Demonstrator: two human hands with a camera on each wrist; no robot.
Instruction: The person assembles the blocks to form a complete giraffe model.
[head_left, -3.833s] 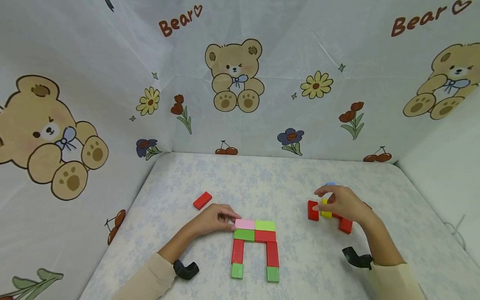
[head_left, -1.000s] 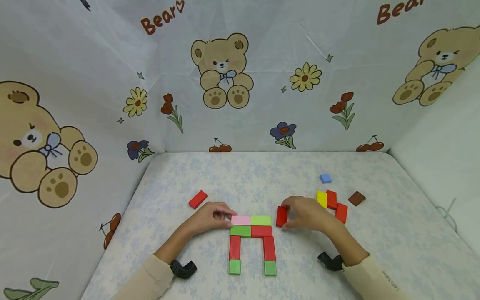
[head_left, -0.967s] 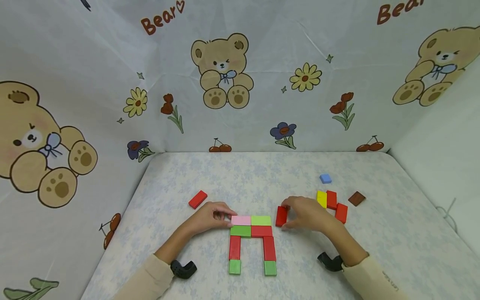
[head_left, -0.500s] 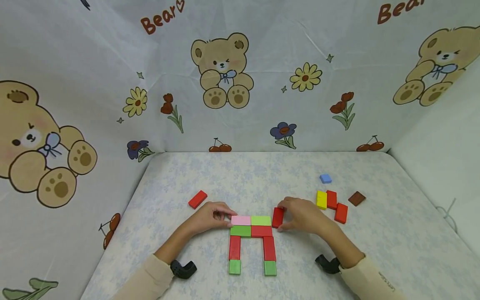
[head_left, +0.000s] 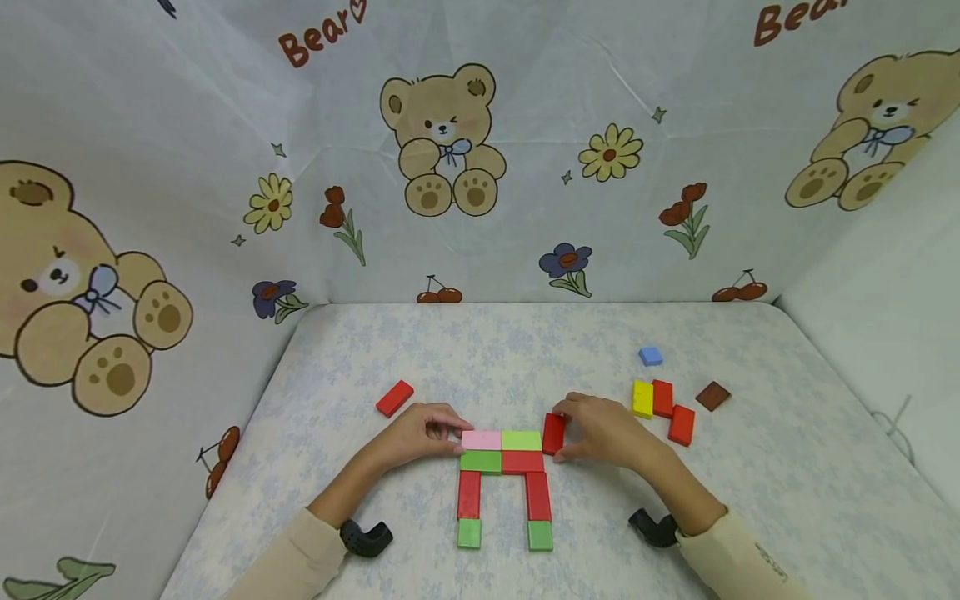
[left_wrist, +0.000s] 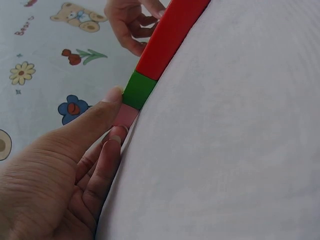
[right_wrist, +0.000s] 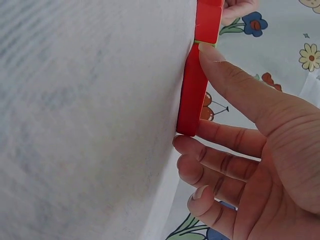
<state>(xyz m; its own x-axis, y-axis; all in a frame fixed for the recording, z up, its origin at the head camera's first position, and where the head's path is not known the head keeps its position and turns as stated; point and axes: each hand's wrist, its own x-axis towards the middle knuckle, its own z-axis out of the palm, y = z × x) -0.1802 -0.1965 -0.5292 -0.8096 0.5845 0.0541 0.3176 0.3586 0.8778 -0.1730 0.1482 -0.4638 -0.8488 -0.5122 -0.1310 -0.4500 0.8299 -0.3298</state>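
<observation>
In the head view several flat toy blocks lie in an arch shape. A pink block [head_left: 481,440] and a lime block [head_left: 521,441] form its top row, above a green block [head_left: 481,462] and a red block [head_left: 522,462]. Two red legs [head_left: 468,495] end in small green blocks [head_left: 469,533]. My left hand [head_left: 422,435] has thumb and fingertips around the pink block's left end; the left wrist view shows the thumb tip also by the green block [left_wrist: 139,91]. My right hand [head_left: 606,430] pinches another red block [head_left: 553,434] by its two ends, right beside the lime block.
On the right lie a yellow block [head_left: 642,399], two red blocks [head_left: 681,426], a blue block [head_left: 650,356] and a brown piece [head_left: 713,396]. One red block [head_left: 394,398] sits behind my left hand. A bear-print cloth [head_left: 510,250] stands behind the table.
My right hand has taken a red block from the group on the right and slid it left to the lime block's edge. The left hand keeps its place at the pink block.
</observation>
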